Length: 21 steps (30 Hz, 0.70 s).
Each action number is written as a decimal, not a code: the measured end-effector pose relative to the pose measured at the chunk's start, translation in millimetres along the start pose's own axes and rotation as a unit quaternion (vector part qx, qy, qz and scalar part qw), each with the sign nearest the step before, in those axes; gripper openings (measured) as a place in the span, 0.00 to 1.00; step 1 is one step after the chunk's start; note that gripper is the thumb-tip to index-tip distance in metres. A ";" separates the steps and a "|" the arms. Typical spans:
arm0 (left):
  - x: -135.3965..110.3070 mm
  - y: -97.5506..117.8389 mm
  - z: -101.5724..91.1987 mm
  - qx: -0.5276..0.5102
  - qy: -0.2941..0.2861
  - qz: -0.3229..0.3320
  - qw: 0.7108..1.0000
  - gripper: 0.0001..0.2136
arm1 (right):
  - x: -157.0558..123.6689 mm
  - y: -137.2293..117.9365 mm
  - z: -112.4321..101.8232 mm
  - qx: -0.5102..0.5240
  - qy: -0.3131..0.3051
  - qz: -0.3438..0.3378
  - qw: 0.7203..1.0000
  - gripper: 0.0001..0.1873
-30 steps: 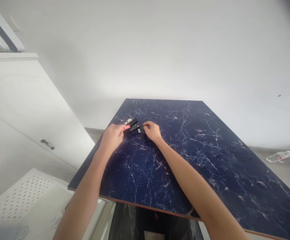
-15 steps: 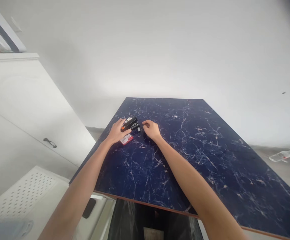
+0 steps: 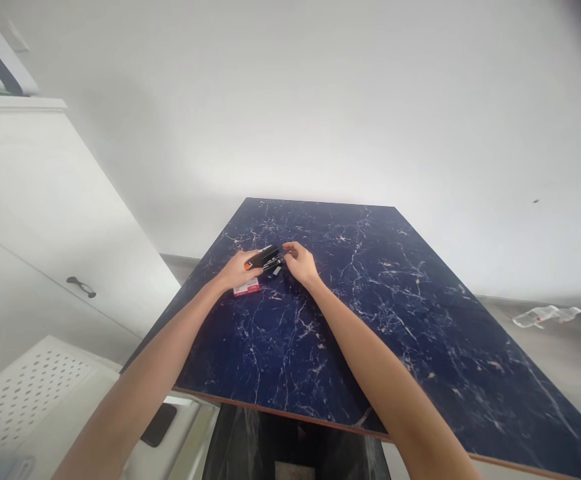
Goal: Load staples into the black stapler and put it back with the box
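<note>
A black stapler [image 3: 269,253] with an orange patch at its near end is gripped by my left hand [image 3: 240,268], thumb along its near side and fingers on the far side. My right hand [image 3: 300,264] is curled with thumb and forefinger close together at the stapler's far end; whatever they pinch is too small to make out. A small silver-grey piece [image 3: 277,271] shows just below the stapler, and I cannot tell if it is attached. The red and white little box [image 3: 247,287] lies on the table, partly behind my left hand.
The blue marble-patterned table [image 3: 390,320] fills the middle, its far edge near a white wall [image 3: 295,100]. A white cabinet [image 3: 45,200] stands on the left. Below it are a perforated white surface [image 3: 25,393] and a dark phone-like object [image 3: 159,425]. Clear plastic [image 3: 545,315] lies on the floor at right.
My left hand has closed more firmly round the stapler and tilted it slightly, bringing it nearer my right fingertips. More of the red and white box shows. The whole view has shifted a little.
</note>
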State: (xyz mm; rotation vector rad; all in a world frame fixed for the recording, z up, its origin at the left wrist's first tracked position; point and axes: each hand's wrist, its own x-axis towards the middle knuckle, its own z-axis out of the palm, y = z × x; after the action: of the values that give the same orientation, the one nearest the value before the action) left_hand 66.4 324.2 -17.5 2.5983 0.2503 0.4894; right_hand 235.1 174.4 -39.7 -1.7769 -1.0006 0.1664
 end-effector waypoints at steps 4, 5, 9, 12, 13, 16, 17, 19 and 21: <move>-1.9 18.3 14.0 -0.012 -0.006 0.015 1.000 0.23 | -11.1 9.2 -27.4 -0.016 -0.084 -0.035 0.996 0.28; -2.2 23.2 17.3 -0.016 -0.013 0.020 1.000 0.24 | -15.3 11.2 -36.7 -0.015 -0.110 -0.039 0.993 0.31; -0.3 46.4 28.3 -0.044 -0.047 0.027 0.998 0.27 | -35.0 12.6 -74.6 -0.006 -0.192 -0.058 0.980 0.35; 6.3 66.5 36.7 -0.065 -0.082 0.068 0.992 0.26 | -48.5 9.7 -99.2 -0.037 -0.204 -0.074 0.975 0.30; 9.3 72.8 39.9 -0.074 -0.094 0.086 0.989 0.25 | -52.6 9.1 -106.7 -0.054 -0.202 -0.074 0.975 0.28; 17.3 87.6 48.5 -0.103 -0.131 0.111 0.980 0.27 | -63.8 10.1 -126.7 -0.095 -0.196 -0.055 0.974 0.23; 18.8 90.4 50.0 -0.109 -0.144 0.107 0.978 0.28 | -67.5 11.2 -132.2 -0.097 -0.198 -0.045 0.974 0.22; 18.8 91.8 49.5 -0.109 -0.161 0.095 0.976 0.30 | -74.6 13.8 -140.4 -0.089 -0.194 -0.019 0.977 0.23; 15.1 88.2 43.3 -0.087 -0.157 0.079 0.980 0.34 | -80.6 15.7 -144.4 -0.086 -0.181 -0.003 0.980 0.24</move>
State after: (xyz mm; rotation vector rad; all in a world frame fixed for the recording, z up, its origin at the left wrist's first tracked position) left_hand 104.7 233.2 -5.4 2.4866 -0.1021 0.1391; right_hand 269.6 13.8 -14.8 -1.9428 -1.3115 0.4222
